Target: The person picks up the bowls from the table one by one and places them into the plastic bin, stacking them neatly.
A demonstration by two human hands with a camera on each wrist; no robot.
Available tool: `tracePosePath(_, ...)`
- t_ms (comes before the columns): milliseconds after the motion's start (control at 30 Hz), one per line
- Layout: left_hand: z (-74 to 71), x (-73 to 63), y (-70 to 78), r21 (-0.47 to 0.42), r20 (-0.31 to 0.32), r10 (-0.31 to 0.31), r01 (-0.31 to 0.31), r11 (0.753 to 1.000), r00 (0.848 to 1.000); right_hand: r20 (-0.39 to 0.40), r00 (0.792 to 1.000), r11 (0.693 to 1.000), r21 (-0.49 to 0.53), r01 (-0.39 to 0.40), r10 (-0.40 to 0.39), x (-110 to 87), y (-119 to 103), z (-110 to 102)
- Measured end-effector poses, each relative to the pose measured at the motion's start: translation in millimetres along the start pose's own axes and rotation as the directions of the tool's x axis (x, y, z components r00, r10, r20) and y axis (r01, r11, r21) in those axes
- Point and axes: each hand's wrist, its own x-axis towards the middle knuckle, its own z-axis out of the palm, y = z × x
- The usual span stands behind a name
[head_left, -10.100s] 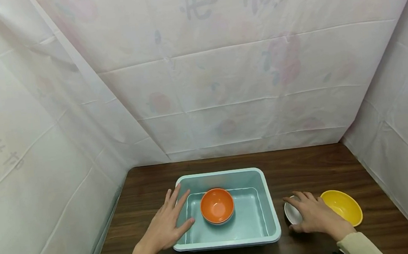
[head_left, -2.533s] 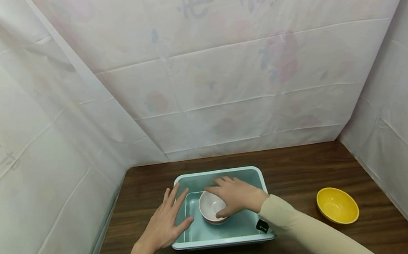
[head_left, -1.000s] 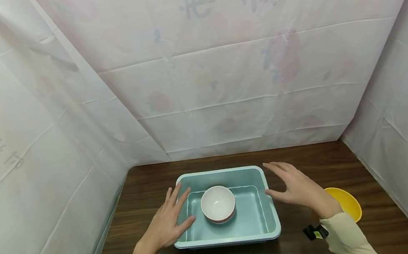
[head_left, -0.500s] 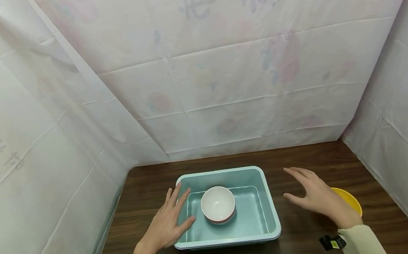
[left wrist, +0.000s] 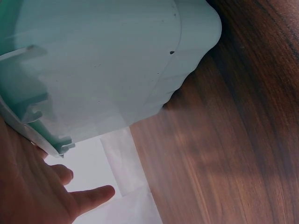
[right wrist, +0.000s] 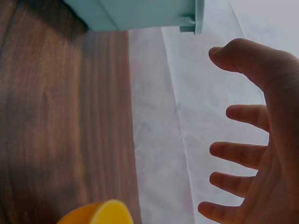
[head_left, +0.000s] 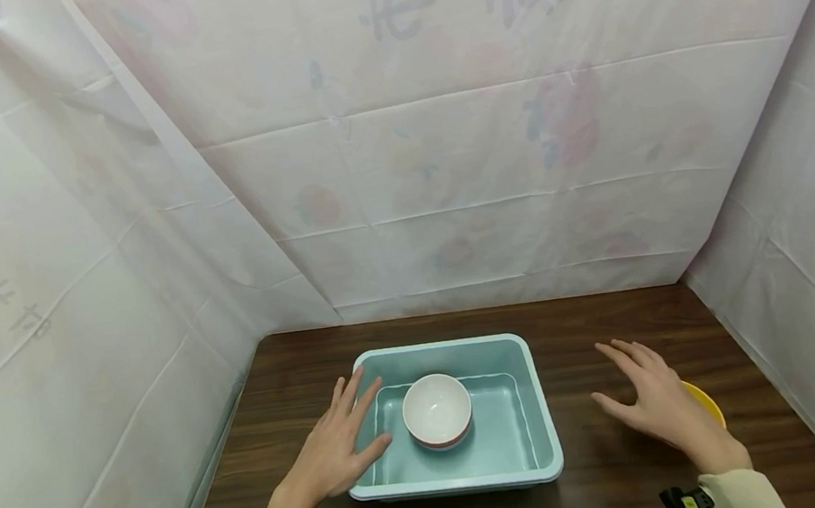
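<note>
A pale blue-green basin (head_left: 458,483) stands on the table, and inside it sits a white bowl (head_left: 436,408). A reddish edge shows below the bowl's rim; whatever is stacked beneath is mostly hidden. Fingers spread, my left hand (head_left: 330,451) lies at the basin's left rim; in the left wrist view that hand (left wrist: 42,186) appears to touch the rim. To the right of the basin, my right hand (head_left: 662,405) hovers with nothing in its spread fingers. It partly covers a yellow bowl (head_left: 709,404); the right wrist view shows the yellow bowl (right wrist: 112,213) below and apart from the fingers.
The dark wooden table (head_left: 574,327) is bounded by white sheeting at the back (head_left: 497,244), with more sheeting on the left (head_left: 128,386) and right (head_left: 791,244). Bare wood lies between the basin and the yellow bowl.
Over the earlier frames, the white bowl went from the table into the basin onto the orange bowl, and my right hand let go. It has since moved right, toward the yellow bowl. My left hand stayed.
</note>
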Motion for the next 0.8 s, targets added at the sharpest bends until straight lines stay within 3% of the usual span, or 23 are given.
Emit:
tracePosePath(300,0.6,0.5,-0.1,0.007,-0.002,-0.001,0.001,1.000,1.000,-0.092,0.995,0.999,0.000,0.039,-0.038,-11.2,18,11)
tracePosePath(567,0.4,0.0,0.5,0.005,0.002,-0.004,0.004,1.000,1.000,-0.033,0.998,0.998,-0.028,-0.048,0.047,-22.1,33,21)
tracePosePath(800,-0.1,0.0,0.8,0.006,-0.002,-0.003,0.003,1.000,1.000,-0.038,0.997,0.996,-0.055,-0.067,0.065,-27.7,42,28)
